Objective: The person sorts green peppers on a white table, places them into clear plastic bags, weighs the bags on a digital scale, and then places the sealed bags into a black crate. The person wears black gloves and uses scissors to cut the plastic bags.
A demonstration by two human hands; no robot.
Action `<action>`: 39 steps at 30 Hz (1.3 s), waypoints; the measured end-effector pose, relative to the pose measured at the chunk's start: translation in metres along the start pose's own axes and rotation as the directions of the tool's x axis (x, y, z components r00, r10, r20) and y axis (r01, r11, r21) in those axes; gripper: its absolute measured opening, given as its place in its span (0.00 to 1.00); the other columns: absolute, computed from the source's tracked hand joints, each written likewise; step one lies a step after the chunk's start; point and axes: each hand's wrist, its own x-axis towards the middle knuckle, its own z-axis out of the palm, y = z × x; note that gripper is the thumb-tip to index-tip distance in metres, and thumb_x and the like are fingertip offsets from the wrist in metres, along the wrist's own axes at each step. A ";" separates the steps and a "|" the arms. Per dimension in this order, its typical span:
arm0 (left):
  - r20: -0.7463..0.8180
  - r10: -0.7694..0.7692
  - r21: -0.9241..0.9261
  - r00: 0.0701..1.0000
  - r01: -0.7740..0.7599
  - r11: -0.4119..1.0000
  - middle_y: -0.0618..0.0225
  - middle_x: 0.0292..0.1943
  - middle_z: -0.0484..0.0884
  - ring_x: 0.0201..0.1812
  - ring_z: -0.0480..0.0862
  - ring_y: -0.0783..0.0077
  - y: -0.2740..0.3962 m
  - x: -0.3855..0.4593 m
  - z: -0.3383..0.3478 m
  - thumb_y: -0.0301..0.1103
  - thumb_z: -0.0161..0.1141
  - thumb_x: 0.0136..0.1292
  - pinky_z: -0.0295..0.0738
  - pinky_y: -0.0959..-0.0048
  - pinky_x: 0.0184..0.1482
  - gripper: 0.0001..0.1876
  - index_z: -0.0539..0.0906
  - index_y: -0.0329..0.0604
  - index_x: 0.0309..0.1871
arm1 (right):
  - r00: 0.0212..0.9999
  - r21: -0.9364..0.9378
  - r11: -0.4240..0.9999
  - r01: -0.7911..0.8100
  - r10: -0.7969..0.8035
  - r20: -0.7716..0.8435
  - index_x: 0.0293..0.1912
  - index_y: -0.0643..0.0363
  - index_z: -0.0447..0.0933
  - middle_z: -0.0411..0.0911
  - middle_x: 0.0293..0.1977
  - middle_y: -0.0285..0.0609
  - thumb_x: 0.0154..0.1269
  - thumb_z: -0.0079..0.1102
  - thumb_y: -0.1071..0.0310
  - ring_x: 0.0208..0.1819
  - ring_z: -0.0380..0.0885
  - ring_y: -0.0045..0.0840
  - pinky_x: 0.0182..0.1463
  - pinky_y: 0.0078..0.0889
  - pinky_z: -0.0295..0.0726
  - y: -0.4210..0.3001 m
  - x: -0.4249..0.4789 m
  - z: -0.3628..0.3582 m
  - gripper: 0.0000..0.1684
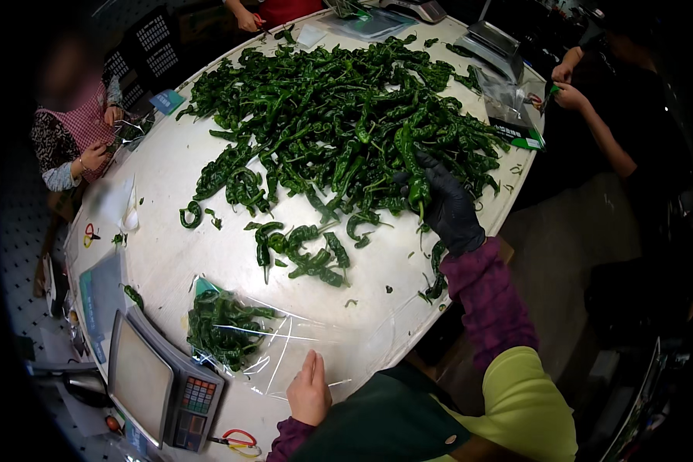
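Note:
My right hand [451, 208], in a black glove, holds a long wrinkled green pepper [407, 153] with its stem towards me, at the near right side of a big heap of green peppers [323, 115]. My bare left hand [310, 390] lies at the near end of a clear plastic bag [289, 341], fingers straight and together; its thumb is hidden, so whether it pinches the film cannot be told. Inside the bag's far end is a bunch of green peppers [225, 326]. A few loose peppers [309, 251] lie between bag and heap.
A digital scale [141, 381] stands left of the bag, near red-and-yellow-handled snips [239, 443]. Flat bags [101, 294] lie beyond it. Co-workers stand around the white table [167, 248], one at left [81, 127], another at right [606, 115]. More scales [491, 49] stand at the far side.

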 end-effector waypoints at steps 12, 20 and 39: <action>-0.017 -0.042 0.004 0.999 0.042 0.999 0.49 0.66 0.62 0.26 0.77 0.64 0.017 -0.004 -0.019 0.19 0.53 0.44 0.75 0.68 0.29 0.35 0.66 0.32 0.62 | 0.687 -0.591 0.533 -0.606 0.725 -0.050 0.57 0.63 0.70 0.77 0.33 0.39 0.65 0.54 0.66 0.33 0.74 0.15 0.35 0.16 0.74 0.049 -0.161 0.042 0.22; -0.079 -0.032 0.115 0.996 0.041 0.993 0.52 0.67 0.61 0.23 0.77 0.69 0.025 -0.011 -0.032 0.20 0.52 0.46 0.75 0.72 0.27 0.34 0.66 0.34 0.63 | 0.755 -0.302 0.733 -0.609 0.653 0.063 0.55 0.62 0.71 0.75 0.40 0.35 0.65 0.51 0.69 0.40 0.74 0.17 0.43 0.21 0.74 0.193 -0.185 0.065 0.19; -0.249 0.061 -0.045 0.967 -0.074 0.996 0.47 0.66 0.63 0.23 0.79 0.71 0.016 -0.013 -0.060 0.22 0.52 0.48 0.76 0.75 0.27 0.30 0.69 0.31 0.60 | 0.688 -0.809 0.505 0.303 0.472 0.552 0.58 0.57 0.70 0.75 0.50 0.45 0.62 0.47 0.76 0.49 0.75 0.34 0.55 0.33 0.72 0.262 -0.131 0.124 0.23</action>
